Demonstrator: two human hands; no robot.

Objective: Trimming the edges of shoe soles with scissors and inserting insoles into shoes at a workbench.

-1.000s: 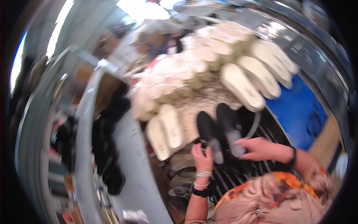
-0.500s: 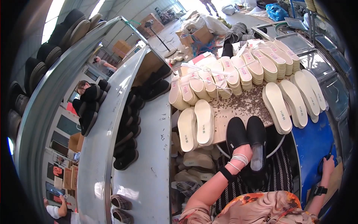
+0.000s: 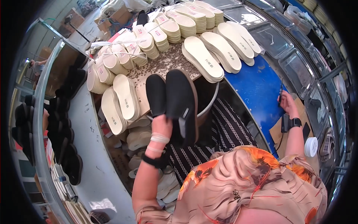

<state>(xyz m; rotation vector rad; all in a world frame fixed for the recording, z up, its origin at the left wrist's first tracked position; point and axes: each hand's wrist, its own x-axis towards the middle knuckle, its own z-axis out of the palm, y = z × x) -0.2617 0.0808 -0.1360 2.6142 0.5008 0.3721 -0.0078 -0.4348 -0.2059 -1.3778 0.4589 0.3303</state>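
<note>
A pair of black slip-on shoes [image 3: 173, 102] is held up by the left hand [image 3: 162, 125], whose fingers are closed around the heel ends, so that the toes point away from the person and the shoes stand just above the hand. The two shoes are pressed side by side, the right-hand one larger in the view and partly overlapping a round metal basin [image 3: 209, 100] behind it. Pale bands are seen around the left wrist, with a dark strap lower on the forearm.

The right hand [image 3: 287, 104] is kept well apart from the shoes, out at the far side of a blue worktop [image 3: 257, 86]. It is closed on a thin dark tool [image 3: 280, 89] that sticks up from the fingers; what kind of tool it is cannot be told. A dark watch is worn on that wrist.

Beyond the shoes, cream-coloured insoles [image 3: 209, 56] are laid in overlapping rows and stacks over the surface, some stacks tied with pale string, and small dark scraps [image 3: 164, 63] are scattered between them. More insoles [image 3: 121, 102] are fanned just to the left of the held shoes. Black shoes [image 3: 69, 149] are lined along a rack at the far left. Clear plastic bins [image 3: 298, 59] are set along the right rim, and a white round lid [image 3: 310, 146] lies near the right forearm.
</note>
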